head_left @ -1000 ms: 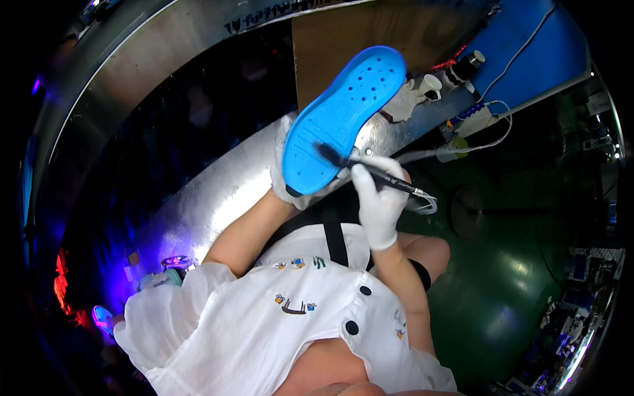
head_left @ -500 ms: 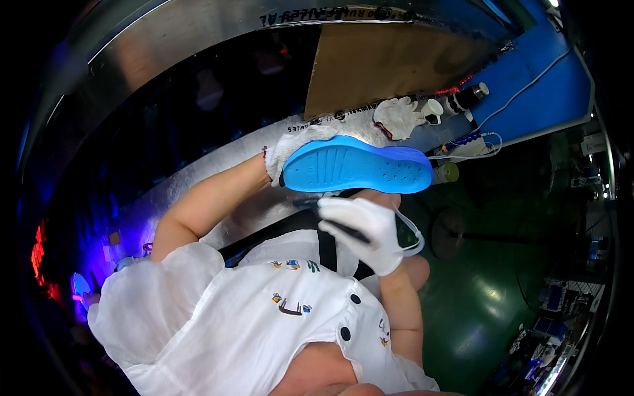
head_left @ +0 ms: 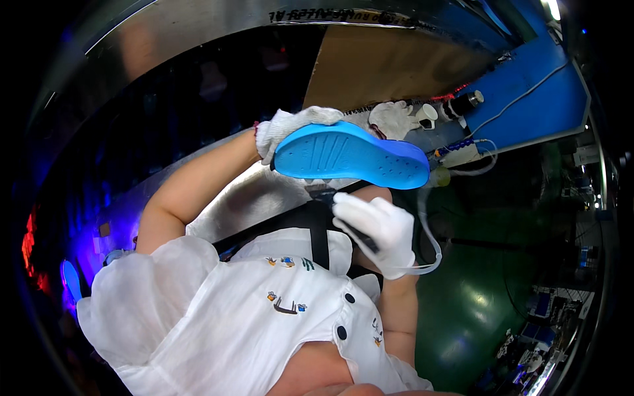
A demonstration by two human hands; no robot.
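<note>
Sheet-metal housing (head_left: 198, 26) was seen curving above and well beyond the grip, with a brown board (head_left: 389, 66) and a blue panel (head_left: 528, 105) set past the held piece. Closer in, a blue shoe sole (head_left: 350, 155) was held raised and nearly level, tread side turned toward the camera, at chest height. It was clasped at its heel end by the left hand (head_left: 290, 129), gloved in white, the fingers being wrapped over the far edge and pressed against the sole. Just below the sole, the right hand (head_left: 373, 228), also gloved, was closed round a thin dark tool (head_left: 323, 195); the tool's tip was brought up against the underside near the sole's middle, and a clear tube (head_left: 429, 237) was looped from that grip. A spare white glove (head_left: 393, 119) lay beyond the sole's toe end, beside small fittings and a cable (head_left: 462, 158).

Work on the sole was judged to be under way, not finished: no mark or coating could be made out on the tread, so what had been done could not be told.
</note>
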